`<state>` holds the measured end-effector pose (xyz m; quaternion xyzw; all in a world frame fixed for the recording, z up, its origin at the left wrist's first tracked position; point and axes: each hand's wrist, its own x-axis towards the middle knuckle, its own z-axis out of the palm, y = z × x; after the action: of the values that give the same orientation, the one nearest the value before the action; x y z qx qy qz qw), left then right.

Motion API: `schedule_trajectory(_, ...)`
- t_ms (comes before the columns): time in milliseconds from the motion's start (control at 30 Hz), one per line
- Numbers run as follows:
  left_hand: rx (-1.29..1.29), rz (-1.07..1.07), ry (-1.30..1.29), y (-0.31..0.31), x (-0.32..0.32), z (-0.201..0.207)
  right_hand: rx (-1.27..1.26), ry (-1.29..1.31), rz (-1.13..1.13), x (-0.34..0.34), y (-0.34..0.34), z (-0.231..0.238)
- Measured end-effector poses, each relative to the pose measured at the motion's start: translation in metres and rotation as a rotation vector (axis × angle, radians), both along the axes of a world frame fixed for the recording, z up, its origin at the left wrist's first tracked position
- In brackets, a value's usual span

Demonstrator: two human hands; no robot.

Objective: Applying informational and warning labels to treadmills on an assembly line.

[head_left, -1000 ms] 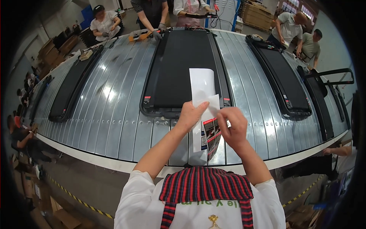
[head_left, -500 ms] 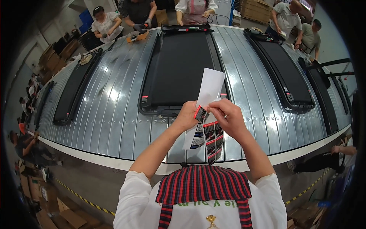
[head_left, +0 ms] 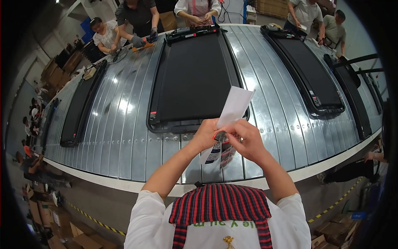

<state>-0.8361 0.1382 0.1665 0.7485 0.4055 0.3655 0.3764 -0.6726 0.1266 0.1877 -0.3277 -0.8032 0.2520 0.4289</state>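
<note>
A: What is the largest element shown?

B: The slatted metal surface (head_left: 120, 153), its edges bowed by the lens. A black treadmill deck (head_left: 192, 79) lies on it, its length running away from the person, an arrangement that probably leaves both ends within reach from opposite sides

A: How are the hands disposed before it?

B: Both are near the deck's closer end. The left hand (head_left: 206, 135) is closed on the white sheet (head_left: 236, 107) from the left, apparently to steady it. The right hand (head_left: 249, 141) pinches with thumb and fingertips, a grip that seems suited to a thin edge

A: And the papers themselves?

B: The white sheet slants up and rightward beyond the hands, overlapping the deck's near right corner in this view. Below the hands appear a strip of square-code labels (head_left: 213, 157) and, right of it, a blurred label sheet (head_left: 226, 154); the hands hide whether strip and white sheet are one piece

A: Where is the smallest item?

B: The red-edged label (head_left: 219, 135) lies between the hands, just right of the left one and at the right thumb's tip; whether it is free of its backing cannot be told
</note>
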Motion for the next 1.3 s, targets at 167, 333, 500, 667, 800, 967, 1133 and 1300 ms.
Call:
schedule_trajectory(167, -0.019, 0.390, 0.087, 0.015, -0.024, -0.012, -0.177, 0.192, -0.008, 0.021, 0.011, -0.003)
schedule_trajectory(333, -0.535, -0.097, 0.196, -0.003, -0.089, 0.028, -0.513, 0.375, -0.125, 0.081, 0.066, -0.030)
schedule_trajectory(500, -0.638, -0.178, 0.083, 0.026, -0.086, 0.027, -0.875, 0.266, -0.108, 0.100, 0.138, -0.088)
schedule_trajectory(667, -0.169, -0.043, 1.174, 0.078, -0.046, -0.066, -1.133, 0.347, -0.214, 0.076, 0.200, -0.151)
schedule_trajectory(800, -0.115, -0.215, 0.976, 0.093, -0.011, -0.088, -1.240, 0.317, -0.163, 0.076, 0.236, -0.184)
schedule_trajectory(967, 0.175, -0.206, 0.882, 0.131, 0.006, -0.091, -1.299, 0.366, -0.123, 0.063, 0.262, -0.187)
schedule_trajectory(1133, 0.262, -0.176, 0.843, 0.161, 0.019, -0.101, -1.351, 0.326, -0.098, 0.061, 0.273, -0.188)
schedule_trajectory(1300, 0.193, -0.188, 0.864, 0.175, 0.030, -0.106, -1.383, 0.329, -0.119, 0.059, 0.270, -0.185)
